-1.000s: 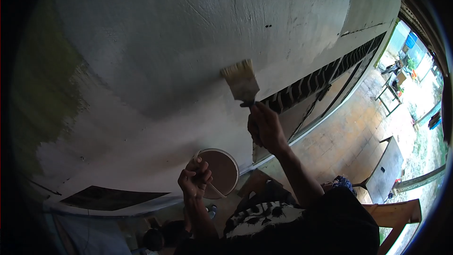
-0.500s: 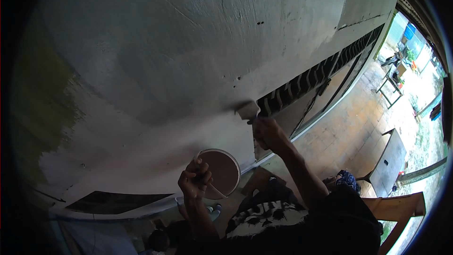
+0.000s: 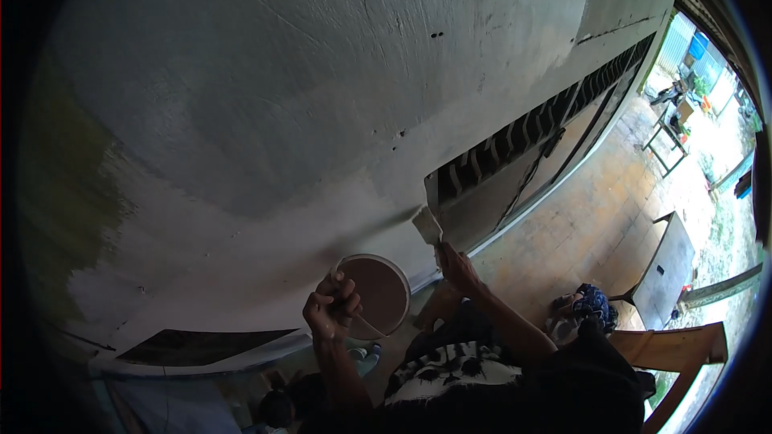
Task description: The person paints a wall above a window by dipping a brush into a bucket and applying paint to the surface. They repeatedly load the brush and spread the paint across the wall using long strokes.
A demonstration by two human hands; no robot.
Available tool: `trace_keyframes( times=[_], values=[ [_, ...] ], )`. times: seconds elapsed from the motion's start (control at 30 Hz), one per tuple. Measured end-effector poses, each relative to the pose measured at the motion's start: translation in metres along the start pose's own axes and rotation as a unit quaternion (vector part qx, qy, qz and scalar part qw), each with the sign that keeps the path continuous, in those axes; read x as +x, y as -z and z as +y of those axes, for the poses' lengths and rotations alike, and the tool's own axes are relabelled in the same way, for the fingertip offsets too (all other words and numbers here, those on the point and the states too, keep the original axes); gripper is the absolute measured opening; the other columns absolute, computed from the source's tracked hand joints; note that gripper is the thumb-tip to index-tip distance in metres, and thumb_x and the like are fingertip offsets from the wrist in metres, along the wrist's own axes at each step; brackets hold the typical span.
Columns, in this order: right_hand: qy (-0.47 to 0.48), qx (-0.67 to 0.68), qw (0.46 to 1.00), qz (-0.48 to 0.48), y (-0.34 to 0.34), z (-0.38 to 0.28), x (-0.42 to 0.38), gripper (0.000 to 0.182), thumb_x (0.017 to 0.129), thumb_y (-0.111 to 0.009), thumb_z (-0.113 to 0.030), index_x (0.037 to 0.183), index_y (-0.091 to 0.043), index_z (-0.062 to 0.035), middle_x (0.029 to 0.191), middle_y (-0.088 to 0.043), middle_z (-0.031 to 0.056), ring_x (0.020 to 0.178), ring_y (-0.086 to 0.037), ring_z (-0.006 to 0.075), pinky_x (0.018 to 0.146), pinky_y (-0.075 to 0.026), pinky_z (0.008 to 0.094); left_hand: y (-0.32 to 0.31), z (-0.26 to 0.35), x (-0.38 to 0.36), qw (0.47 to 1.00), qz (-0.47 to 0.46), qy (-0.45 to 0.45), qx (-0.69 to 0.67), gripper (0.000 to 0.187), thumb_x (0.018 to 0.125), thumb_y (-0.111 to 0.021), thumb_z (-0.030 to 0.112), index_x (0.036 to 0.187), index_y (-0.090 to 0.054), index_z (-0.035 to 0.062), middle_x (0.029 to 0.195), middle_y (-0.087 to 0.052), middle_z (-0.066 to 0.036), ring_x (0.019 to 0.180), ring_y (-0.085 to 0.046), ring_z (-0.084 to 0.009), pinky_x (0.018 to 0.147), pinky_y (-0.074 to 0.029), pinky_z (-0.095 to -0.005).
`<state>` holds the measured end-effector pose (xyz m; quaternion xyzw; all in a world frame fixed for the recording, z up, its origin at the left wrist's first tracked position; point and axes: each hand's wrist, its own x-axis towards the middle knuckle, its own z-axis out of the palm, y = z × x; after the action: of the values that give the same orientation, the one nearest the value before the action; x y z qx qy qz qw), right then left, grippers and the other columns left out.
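My left hand [image 3: 332,305] is closed around the thin handle of a round bucket [image 3: 376,293], which hangs beside it with brownish contents. My right hand [image 3: 460,269] grips a wide, pale brush [image 3: 428,226] by its handle. The brush's head is at the wall [image 3: 322,153], just below the near corner of the dark patterned opening [image 3: 515,141]; whether it touches the wall is hard to tell. Pale paint covers much of the wall, and a greenish area [image 3: 60,193] shows at the far left.
A grey table [image 3: 663,273] and a wooden chair [image 3: 671,345] stand at the right on the tiled floor [image 3: 563,233]. A person [image 3: 277,408] is partly visible below, near another dark opening [image 3: 201,346]. Farther off is a small stand [image 3: 666,145].
My right hand and the brush have moved down, away from the corner of the patterned opening. My left hand and the bucket have hardly moved.
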<state>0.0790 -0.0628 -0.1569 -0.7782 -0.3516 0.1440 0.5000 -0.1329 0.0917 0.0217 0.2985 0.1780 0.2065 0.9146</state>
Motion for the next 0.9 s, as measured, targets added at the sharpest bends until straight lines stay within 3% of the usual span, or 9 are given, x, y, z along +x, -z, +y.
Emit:
trace_keyframes(
  times=[0.13, 0.2, 0.33, 0.43, 0.5, 0.63, 0.7, 0.77, 0.9],
  values=[
    [0.020, 0.018, 0.999, 0.036, 0.007, 0.000, -0.011, 0.023, 0.090, -0.050, -0.011, 0.110, -0.047, -0.0013, 0.071, -0.057, 0.0258, 0.065, -0.055, 0.0460, 0.053, -0.042, 0.0475, 0.000, 0.000, 0.004, 1.000, -0.004, 0.011, 0.017, 0.037, 0.063, -0.043, 0.018, 0.098, -0.044, 0.0055, 0.067, -0.027, -0.002, 0.045, -0.022, -0.0118, 0.043, -0.020, -0.0262],
    [0.064, 0.017, 0.990, 0.121, 0.026, -0.041, 0.004, 0.029, 0.090, -0.050, -0.009, 0.117, -0.046, -0.0004, 0.078, -0.058, 0.0267, 0.070, -0.056, 0.0460, 0.055, -0.043, 0.0462, 0.000, -0.002, 0.005, 1.000, -0.001, 0.016, 0.016, 0.037, 0.063, -0.043, 0.018, 0.098, -0.044, 0.0056, 0.067, -0.027, -0.002, 0.045, -0.022, -0.0119, 0.043, -0.021, -0.0262],
    [0.109, 0.012, 0.983, 0.146, 0.027, -0.053, 0.028, 0.034, 0.089, -0.050, -0.007, 0.122, -0.044, -0.0003, 0.081, -0.058, 0.0272, 0.072, -0.057, 0.0459, 0.056, -0.044, 0.0466, -0.005, -0.003, 0.007, 0.999, 0.033, 0.016, 0.022, 0.037, 0.062, -0.043, 0.018, 0.097, -0.044, 0.0057, 0.066, -0.027, -0.002, 0.045, -0.022, -0.0119, 0.043, -0.021, -0.0264],
    [0.085, -0.012, 0.985, 0.150, 0.012, -0.032, 0.032, 0.027, 0.089, -0.049, -0.008, 0.114, -0.048, -0.0005, 0.079, -0.058, 0.0274, 0.070, -0.057, 0.0450, 0.056, -0.044, 0.0472, 0.002, -0.002, 0.009, 0.999, 0.009, 0.024, 0.026, 0.037, 0.062, -0.043, 0.019, 0.096, -0.044, 0.0061, 0.065, -0.027, -0.002, 0.046, -0.022, -0.0120, 0.043, -0.022, -0.0263],
    [-0.068, -0.052, 0.996, 0.040, 0.005, -0.003, 0.022, 0.016, 0.089, -0.048, -0.009, 0.102, -0.051, -0.0010, 0.076, -0.058, 0.0271, 0.070, -0.058, 0.0444, 0.057, -0.044, 0.0485, -0.001, -0.002, 0.009, 0.999, 0.010, 0.026, 0.024, 0.037, 0.062, -0.043, 0.019, 0.096, -0.044, 0.0063, 0.065, -0.027, -0.002, 0.046, -0.022, -0.0119, 0.043, -0.022, -0.0262],
    [-0.097, -0.097, 0.990, 0.007, -0.007, 0.034, 0.004, 0.010, 0.088, -0.046, -0.010, 0.091, -0.051, -0.0014, 0.073, -0.057, 0.0273, 0.069, -0.057, 0.0444, 0.058, -0.044, 0.0501, -0.001, -0.002, 0.009, 0.999, 0.014, 0.031, 0.035, 0.036, 0.062, -0.044, 0.019, 0.096, -0.044, 0.0070, 0.065, -0.027, -0.001, 0.046, -0.022, -0.0116, 0.043, -0.022, -0.0261],
    [-0.059, -0.141, 0.988, 0.011, 0.018, -0.007, 0.009, 0.011, 0.087, -0.046, -0.009, 0.090, -0.052, -0.0008, 0.073, -0.056, 0.0265, 0.070, -0.057, 0.0444, 0.061, -0.044, 0.0502, -0.004, -0.003, 0.009, 0.999, 0.019, 0.030, 0.032, 0.037, 0.062, -0.044, 0.019, 0.097, -0.044, 0.0071, 0.065, -0.027, -0.001, 0.046, -0.022, -0.0115, 0.043, -0.021, -0.0262],
    [-0.039, -0.088, 0.995, -0.001, 0.056, -0.078, 0.033, 0.014, 0.085, -0.046, -0.011, 0.089, -0.054, 0.0006, 0.077, -0.058, 0.0277, 0.076, -0.057, 0.0438, 0.065, -0.044, 0.0499, -0.007, -0.003, 0.010, 0.999, 0.023, 0.030, 0.029, 0.037, 0.062, -0.044, 0.019, 0.097, -0.044, 0.0072, 0.065, -0.027, -0.001, 0.046, -0.022, -0.0114, 0.043, -0.021, -0.0262],
    [-0.001, -0.035, 0.999, 0.024, 0.117, -0.192, 0.031, 0.021, 0.088, -0.049, -0.009, 0.104, -0.054, 0.0011, 0.077, -0.058, 0.0261, 0.072, -0.059, 0.0408, 0.061, -0.046, 0.0447, -0.003, -0.003, 0.010, 0.999, 0.009, 0.031, 0.033, 0.036, 0.062, -0.044, 0.019, 0.097, -0.045, 0.0070, 0.065, -0.027, -0.001, 0.045, -0.023, -0.0115, 0.043, -0.021, -0.0259]
  ],
)
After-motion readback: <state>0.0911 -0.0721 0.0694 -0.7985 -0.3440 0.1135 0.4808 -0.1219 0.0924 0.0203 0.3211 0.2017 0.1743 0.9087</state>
